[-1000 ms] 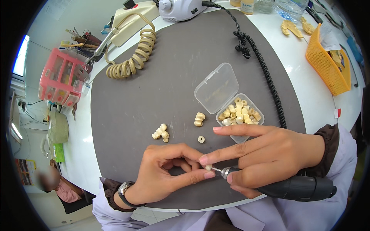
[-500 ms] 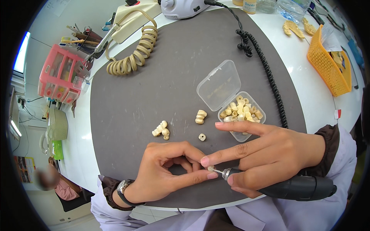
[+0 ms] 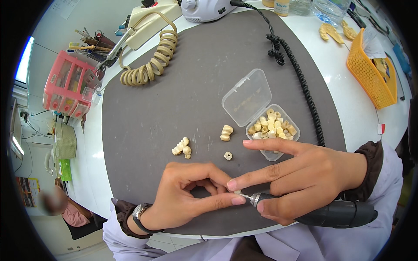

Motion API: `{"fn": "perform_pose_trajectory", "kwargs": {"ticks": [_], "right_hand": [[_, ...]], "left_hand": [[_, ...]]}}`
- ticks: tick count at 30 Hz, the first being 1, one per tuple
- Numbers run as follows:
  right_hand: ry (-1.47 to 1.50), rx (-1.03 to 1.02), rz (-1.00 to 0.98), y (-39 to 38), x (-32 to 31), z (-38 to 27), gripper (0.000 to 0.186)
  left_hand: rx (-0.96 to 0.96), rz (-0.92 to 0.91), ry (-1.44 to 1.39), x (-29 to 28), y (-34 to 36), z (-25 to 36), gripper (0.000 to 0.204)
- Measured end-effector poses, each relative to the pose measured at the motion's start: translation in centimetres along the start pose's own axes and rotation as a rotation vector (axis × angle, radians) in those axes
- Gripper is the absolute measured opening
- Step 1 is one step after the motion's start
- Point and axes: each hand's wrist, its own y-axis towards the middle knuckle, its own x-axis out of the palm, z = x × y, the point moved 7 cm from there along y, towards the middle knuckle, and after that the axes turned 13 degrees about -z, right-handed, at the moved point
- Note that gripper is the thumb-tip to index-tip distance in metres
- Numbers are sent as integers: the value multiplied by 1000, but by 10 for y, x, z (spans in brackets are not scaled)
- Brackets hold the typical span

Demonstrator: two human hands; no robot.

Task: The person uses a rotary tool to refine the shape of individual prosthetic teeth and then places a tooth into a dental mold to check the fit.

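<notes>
My left hand (image 3: 185,193), a watch on its wrist, pinches a small cream dental crown (image 3: 237,192) between thumb and fingers; most of the crown is hidden. In my right hand (image 3: 311,169) lies a black rotary handpiece (image 3: 342,213), its thin bur reaching the crown. My right index finger stretches out above, and another fingertip rests by the left fingers. Just beyond the hands, a single crown (image 3: 228,155), a short joined piece (image 3: 226,132) and a cluster of tooth-coloured pieces (image 3: 182,148) lie on the grey mat (image 3: 187,104).
An open clear plastic box (image 3: 298,134) with many crowns stands beyond my right hand. A black coiled cord (image 3: 305,82) runs to a white control unit (image 3: 207,9). Left are a beige coiled hose (image 3: 150,71) and pink drawers (image 3: 65,82); right, a yellow basket (image 3: 370,74).
The handpiece and its bur have shifted slightly, and the crown is a little more covered by my fingertips. Both hands otherwise keep nearly the same place.
</notes>
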Motion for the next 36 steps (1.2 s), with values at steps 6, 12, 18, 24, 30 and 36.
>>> {"fn": "perform_pose_trajectory", "kwargs": {"ticks": [6, 12, 18, 24, 30, 36], "right_hand": [[10, -3, 20, 0, -1, 1, 10], [10, -9, 25, -1, 0, 2, 10], [18, -4, 21, -1, 0, 2, 11], [36, 11, 36, -1, -2, 1, 18], [39, -4, 76, -2, 0, 3, 25], [31, 2, 33, -2, -2, 0, 20]], "left_hand": [[84, 26, -19, -1, -1, -3, 15], [92, 21, -8, 0, 0, -3, 15], [77, 20, -23, 0, -1, -3, 15], [77, 13, -22, 0, 1, -2, 15], [75, 28, -32, 0, 1, -2, 15], [69, 23, -18, 0, 1, -2, 16]]}}
